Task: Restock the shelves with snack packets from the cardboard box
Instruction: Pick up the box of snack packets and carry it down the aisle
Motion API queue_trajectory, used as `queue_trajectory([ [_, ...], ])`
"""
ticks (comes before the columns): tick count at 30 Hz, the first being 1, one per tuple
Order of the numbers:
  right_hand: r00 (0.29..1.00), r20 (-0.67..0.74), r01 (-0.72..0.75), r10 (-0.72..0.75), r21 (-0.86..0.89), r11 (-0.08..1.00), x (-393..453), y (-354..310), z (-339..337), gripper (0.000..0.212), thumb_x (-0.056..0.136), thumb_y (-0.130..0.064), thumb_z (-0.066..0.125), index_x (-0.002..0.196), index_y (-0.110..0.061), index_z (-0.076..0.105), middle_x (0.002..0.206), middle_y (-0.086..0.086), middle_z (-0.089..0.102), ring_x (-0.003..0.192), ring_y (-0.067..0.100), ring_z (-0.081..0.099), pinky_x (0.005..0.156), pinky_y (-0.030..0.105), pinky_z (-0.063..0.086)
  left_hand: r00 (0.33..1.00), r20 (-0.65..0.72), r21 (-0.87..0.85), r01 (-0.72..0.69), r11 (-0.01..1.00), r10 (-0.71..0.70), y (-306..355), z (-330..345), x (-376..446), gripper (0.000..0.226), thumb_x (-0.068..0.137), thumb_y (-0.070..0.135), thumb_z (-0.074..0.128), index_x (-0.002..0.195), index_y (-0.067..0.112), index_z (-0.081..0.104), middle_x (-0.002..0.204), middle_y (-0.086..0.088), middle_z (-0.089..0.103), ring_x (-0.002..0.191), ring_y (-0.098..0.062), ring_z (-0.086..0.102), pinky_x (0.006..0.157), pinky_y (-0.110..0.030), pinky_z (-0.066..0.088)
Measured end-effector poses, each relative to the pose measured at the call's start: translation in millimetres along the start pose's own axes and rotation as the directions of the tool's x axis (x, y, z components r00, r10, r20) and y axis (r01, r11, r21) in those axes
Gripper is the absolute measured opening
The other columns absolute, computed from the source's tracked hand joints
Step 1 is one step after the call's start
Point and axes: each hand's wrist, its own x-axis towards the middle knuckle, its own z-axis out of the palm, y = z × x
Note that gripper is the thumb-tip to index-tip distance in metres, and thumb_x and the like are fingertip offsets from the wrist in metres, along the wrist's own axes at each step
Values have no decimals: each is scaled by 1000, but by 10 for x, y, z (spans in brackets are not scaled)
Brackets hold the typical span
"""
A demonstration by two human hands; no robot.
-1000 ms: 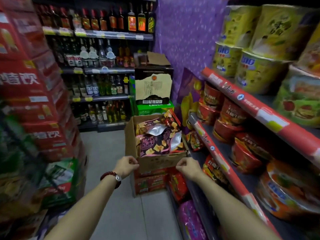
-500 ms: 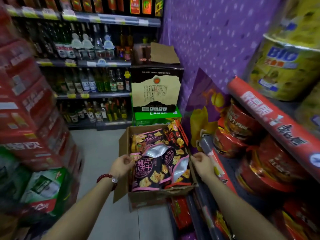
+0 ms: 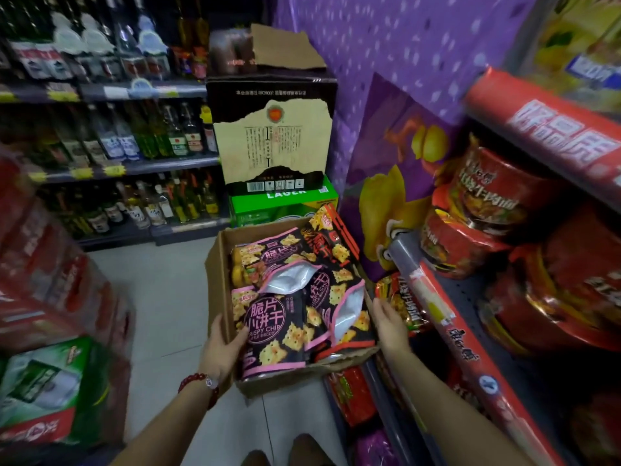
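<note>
The cardboard box (image 3: 221, 284) stands open in the aisle, filled with black-and-pink snack packets (image 3: 285, 317). The left hand (image 3: 223, 351) grips the box's left wall, thumb inside touching the nearest packet. The right hand (image 3: 386, 326) rests at the box's right edge, fingers loosely extended, holding nothing. Right of the box, the shelf (image 3: 447, 317) carries red noodle bowls (image 3: 484, 203).

A grocery shop aisle: price-tagged metal shelves of glass liquor bottles (image 3: 141, 139), red instant-noodle bowls (image 3: 487, 193) on a side shelf, and stacked green lager cartons (image 3: 285, 206) on the floor.
</note>
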Motion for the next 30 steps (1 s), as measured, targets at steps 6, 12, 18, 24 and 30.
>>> queue_trajectory([
  [6, 999, 33, -25, 25, 27, 999, 24, 5, 93, 34, 96, -40, 50, 116, -17, 66, 111, 3, 65, 106, 23, 59, 100, 43, 46, 995, -79, 31, -65, 997, 67, -51, 80, 72, 49, 101, 26, 36, 147, 24, 22, 137, -13, 52, 118, -39, 54, 99, -47, 42],
  [12, 999, 29, -36, 37, -43, 998, 138, 209, 161, 38, 90, -37, 62, 121, -15, 63, 104, 3, 69, 104, 25, 63, 97, 47, 49, 972, -187, 114, -125, 986, 144, -180, 8, 224, 47, 100, 13, 32, 147, 20, 29, 141, -12, 49, 124, -39, 49, 102, -46, 39],
  [18, 990, 138, 50, -24, -190, 981, 102, 264, 219, 39, 103, -32, 37, 134, -16, 54, 129, 10, 60, 114, 25, 54, 89, 26, 38, 955, -232, 187, -143, 972, 185, -265, -9, 285, 46, 100, 15, 33, 146, 17, 30, 137, -14, 52, 119, -42, 52, 98, -48, 41],
  [24, 994, 109, 11, 13, -218, 976, 228, 269, 217, 42, 98, -48, 40, 127, -23, 59, 123, 10, 63, 112, 31, 56, 95, 36, 44, 981, -111, 156, -138, 978, 156, -232, -83, 305, 70, 84, 49, 31, 149, 26, 20, 144, -8, 45, 123, -40, 50, 102, -47, 39],
  [30, 995, 76, 82, -62, -290, 954, 278, 274, 235, 45, 98, -47, 41, 65, -21, 57, 75, 10, 64, 78, 29, 61, 69, 33, 46, 988, -66, 68, -134, 989, 139, -191, -73, 315, 47, 102, 22, 31, 148, 25, 24, 142, -6, 46, 126, -32, 48, 106, -45, 35],
])
